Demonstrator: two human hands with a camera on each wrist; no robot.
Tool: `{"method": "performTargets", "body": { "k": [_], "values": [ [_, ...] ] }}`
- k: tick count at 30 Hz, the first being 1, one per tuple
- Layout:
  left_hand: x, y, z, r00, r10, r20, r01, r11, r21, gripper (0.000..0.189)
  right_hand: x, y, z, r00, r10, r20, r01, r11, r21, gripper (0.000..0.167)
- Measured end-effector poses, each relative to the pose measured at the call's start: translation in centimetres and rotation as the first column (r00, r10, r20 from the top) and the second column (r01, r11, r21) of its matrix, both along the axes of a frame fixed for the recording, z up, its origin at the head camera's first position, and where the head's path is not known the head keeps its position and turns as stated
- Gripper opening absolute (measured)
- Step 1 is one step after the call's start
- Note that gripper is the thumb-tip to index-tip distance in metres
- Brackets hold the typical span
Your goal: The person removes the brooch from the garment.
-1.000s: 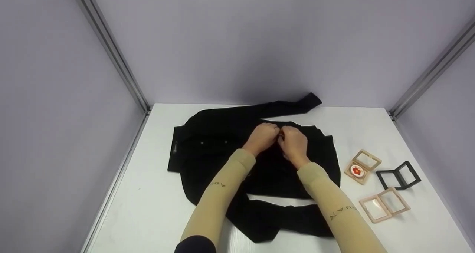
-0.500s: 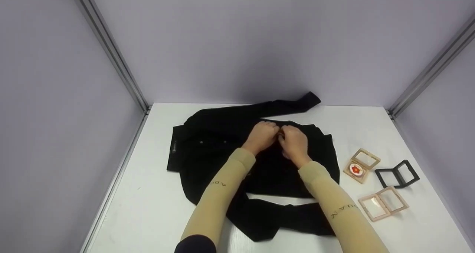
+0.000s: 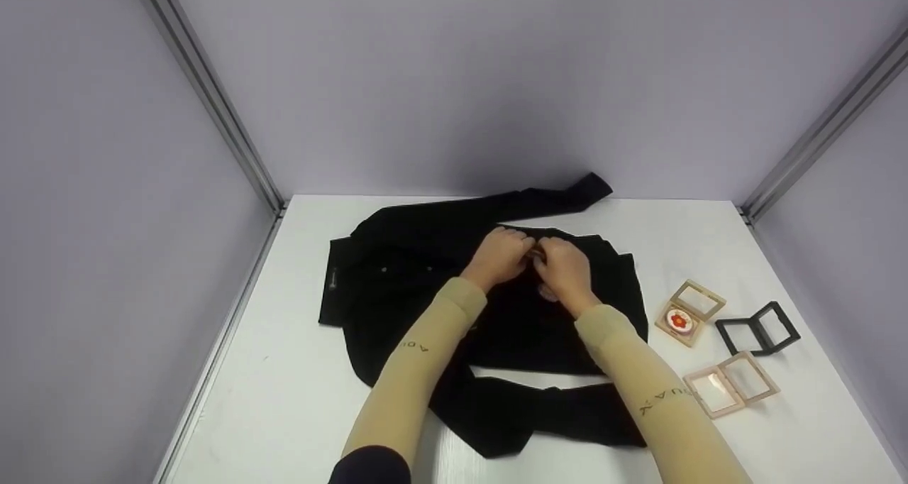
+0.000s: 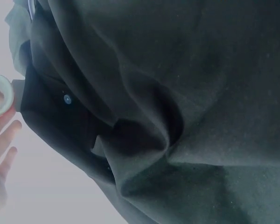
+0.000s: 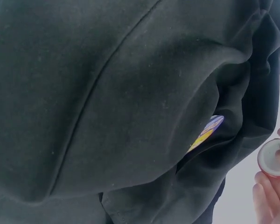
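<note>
A black buttoned shirt (image 3: pixel 404 306) lies spread on the white table, collar to the left, one sleeve at the back and one in front. Over its right half my left hand (image 3: pixel 500 257) and right hand (image 3: pixel 565 267) meet, fingers curled, pinching a small thing between them. In the left wrist view it shows as a round badge (image 4: pixel 9 95), pale inside, at the left edge. The right wrist view has the round badge (image 5: pixel 267 161) with a white inside and red rim, a thumb pressing into it. A colourful badge (image 5: pixel 206 134) peeks out behind a shirt fold.
On the table's right stand a wooden open frame (image 3: pixel 699 299) holding a round badge (image 3: pixel 679 321) with a red flower, a black open frame (image 3: pixel 752 321) and a pink open frame (image 3: pixel 723 385). Pale panels (image 3: pixel 454 101) enclose the table (image 3: pixel 284 370) at the back and sides.
Both hands stay together over the same part of the shirt and turn slightly; the lower fingers of my right hand show a little more. Shirt and frames keep their places.
</note>
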State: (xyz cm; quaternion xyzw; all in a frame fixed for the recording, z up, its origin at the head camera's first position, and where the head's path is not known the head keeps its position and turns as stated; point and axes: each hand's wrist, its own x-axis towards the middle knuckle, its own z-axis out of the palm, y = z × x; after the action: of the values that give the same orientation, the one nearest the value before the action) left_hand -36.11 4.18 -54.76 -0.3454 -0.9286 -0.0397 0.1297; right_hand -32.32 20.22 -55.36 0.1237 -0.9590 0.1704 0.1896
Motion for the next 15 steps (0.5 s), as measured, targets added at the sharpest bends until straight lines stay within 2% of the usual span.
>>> {"method": "performTargets", "body": {
  "k": [9, 15],
  "values": [
    [-0.1, 0.4, 0.2, 0.997, -0.008, 0.072, 0.011, 0.999, -0.04, 0.015, 0.2, 0.6, 0.3, 0.999, 0.014, 0.05, -0.014, 1.0, -0.013, 0.01],
    [0.1, 0.6, 0.8, 0.995, -0.032, 0.099, 0.037, 0.998, -0.048, 0.015, 0.5, 1.2, 0.4, 0.998, 0.03, 0.06, -0.029, 0.999, -0.021, 0.01]
  ]
}}
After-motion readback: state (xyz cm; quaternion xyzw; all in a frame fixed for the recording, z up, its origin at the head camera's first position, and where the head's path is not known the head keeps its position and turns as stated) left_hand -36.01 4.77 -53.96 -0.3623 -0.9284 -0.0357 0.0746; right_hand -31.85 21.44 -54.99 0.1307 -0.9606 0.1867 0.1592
